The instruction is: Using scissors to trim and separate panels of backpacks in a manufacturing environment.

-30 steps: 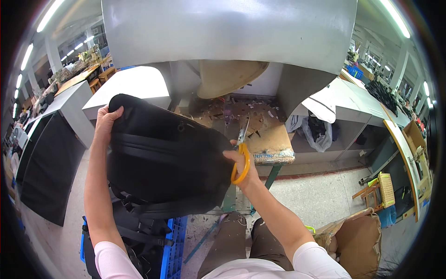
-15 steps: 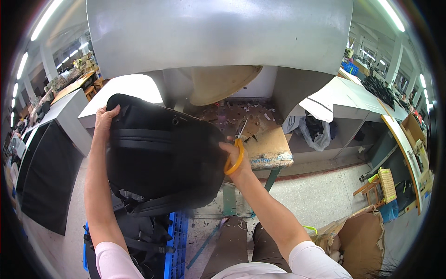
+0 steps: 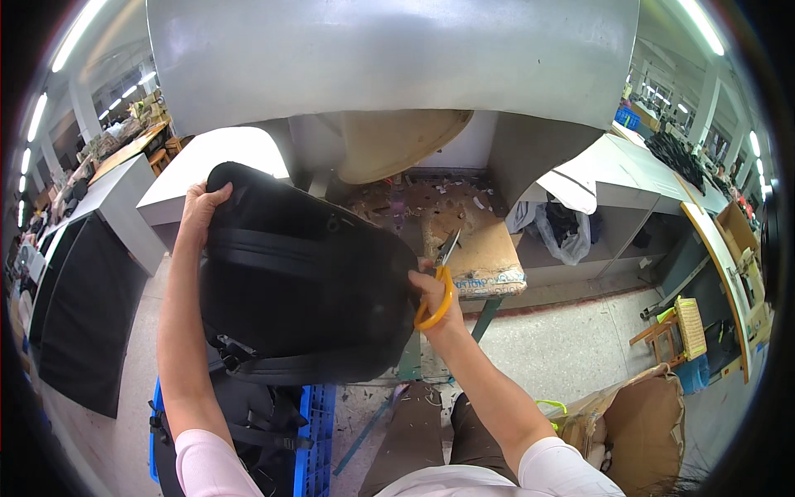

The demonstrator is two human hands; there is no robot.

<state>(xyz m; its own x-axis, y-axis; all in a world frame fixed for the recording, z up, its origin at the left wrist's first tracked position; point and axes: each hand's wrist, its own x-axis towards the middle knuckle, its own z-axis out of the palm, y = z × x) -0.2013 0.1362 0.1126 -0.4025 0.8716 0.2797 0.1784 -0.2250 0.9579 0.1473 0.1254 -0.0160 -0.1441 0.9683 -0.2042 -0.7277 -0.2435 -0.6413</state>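
A black backpack (image 3: 302, 290) with straps and a plastic buckle hangs tilted in front of me, held up between both hands. My left hand (image 3: 203, 207) is closed on its upper left corner, thumb on the near face. At its right edge, my right hand (image 3: 439, 302) pinches the fabric with the thumb. Scissors with orange handles (image 3: 447, 288) hang around that same hand, their metal blades pointing up and away from the bag. The far side of the backpack and some right fingers are hidden.
A blue crate (image 3: 318, 431) holding more black bags stands at lower left. Ahead is a worn cardboard-covered ledge (image 3: 489, 257) with scraps, under a large grey metal hood (image 3: 389, 58). An open cardboard box (image 3: 642, 422) is at lower right, a small wooden stool (image 3: 662, 340) beyond it.
Both hands and the backpack have shifted slightly right. The right hand and scissors are a little lower. Both grips stay the same.
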